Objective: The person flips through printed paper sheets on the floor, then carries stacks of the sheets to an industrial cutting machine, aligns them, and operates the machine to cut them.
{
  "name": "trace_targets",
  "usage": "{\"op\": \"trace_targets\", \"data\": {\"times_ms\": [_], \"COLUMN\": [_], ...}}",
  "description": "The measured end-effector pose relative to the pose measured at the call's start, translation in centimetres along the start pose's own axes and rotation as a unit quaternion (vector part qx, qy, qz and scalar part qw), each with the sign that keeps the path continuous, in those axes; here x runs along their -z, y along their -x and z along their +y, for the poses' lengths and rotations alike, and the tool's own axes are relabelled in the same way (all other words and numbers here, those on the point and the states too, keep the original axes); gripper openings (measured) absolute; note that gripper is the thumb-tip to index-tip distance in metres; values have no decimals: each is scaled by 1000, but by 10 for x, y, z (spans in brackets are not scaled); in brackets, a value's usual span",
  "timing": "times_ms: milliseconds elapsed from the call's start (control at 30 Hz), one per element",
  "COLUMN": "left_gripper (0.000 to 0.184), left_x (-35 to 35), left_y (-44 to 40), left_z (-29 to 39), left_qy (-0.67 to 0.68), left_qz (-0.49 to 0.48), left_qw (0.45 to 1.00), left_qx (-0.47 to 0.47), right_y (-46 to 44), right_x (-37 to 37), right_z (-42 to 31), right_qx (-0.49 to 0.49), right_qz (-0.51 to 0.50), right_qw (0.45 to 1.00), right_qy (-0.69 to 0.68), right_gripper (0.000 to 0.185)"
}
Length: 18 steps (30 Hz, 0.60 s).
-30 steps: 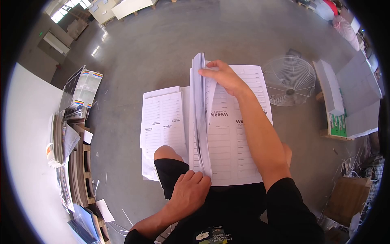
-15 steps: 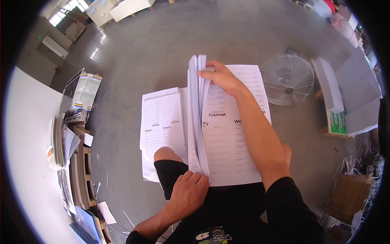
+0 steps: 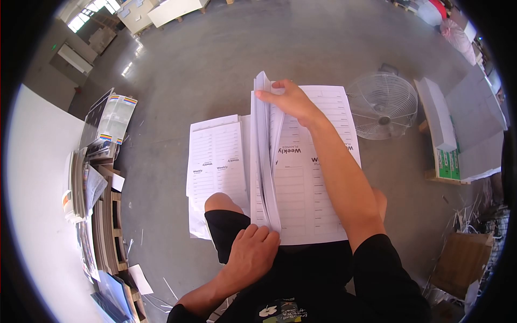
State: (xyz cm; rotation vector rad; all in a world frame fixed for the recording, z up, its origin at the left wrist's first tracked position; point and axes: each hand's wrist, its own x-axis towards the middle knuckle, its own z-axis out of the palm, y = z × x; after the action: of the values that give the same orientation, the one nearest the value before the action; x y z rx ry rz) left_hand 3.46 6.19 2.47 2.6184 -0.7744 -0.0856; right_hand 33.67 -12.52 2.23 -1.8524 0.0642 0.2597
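Since the earlier frame, my right hand's (image 3: 291, 102) thumb has slid leftward across the raised sheets (image 3: 262, 140), and their tops look less fanned. These sheets stand bent up from the printed stack (image 3: 293, 220), along its left side. At the stack's far end, my right fingers are grasping the raised edges, thumb on the left and index finger on the right. At the near left corner, my left hand (image 3: 253, 250) is clenched on the near end of the same sheets, its thumb hidden from me. I judge the handling at this point to be separating or leafing through them; it calls for a firm near end and a light touch at the far one.

Left of the stack lies a smaller pile (image 3: 218, 145) of planner pages, beside a bent knee (image 3: 221, 202). To the stack's right, a wire-guarded fan (image 3: 384, 120) sits near, with a white box (image 3: 437, 116) beyond it. Farther left are stacked boards (image 3: 102, 231).
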Motion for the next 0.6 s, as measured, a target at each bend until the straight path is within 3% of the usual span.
{"op": "trace_targets", "data": {"times_ms": [33,600], "left_gripper": [13,13], "left_x": [0,0], "left_y": [0,0], "left_z": [0,-1], "left_qy": [0,7], "left_qz": [0,0], "left_qw": [1000,1000], "left_qx": [0,7], "right_y": [0,0], "right_x": [0,6], "right_z": [0,4], "right_qx": [15,7], "right_qz": [-2,-55], "right_qw": [1000,996], "right_qy": [14,-73], "right_gripper": [94,87]}}
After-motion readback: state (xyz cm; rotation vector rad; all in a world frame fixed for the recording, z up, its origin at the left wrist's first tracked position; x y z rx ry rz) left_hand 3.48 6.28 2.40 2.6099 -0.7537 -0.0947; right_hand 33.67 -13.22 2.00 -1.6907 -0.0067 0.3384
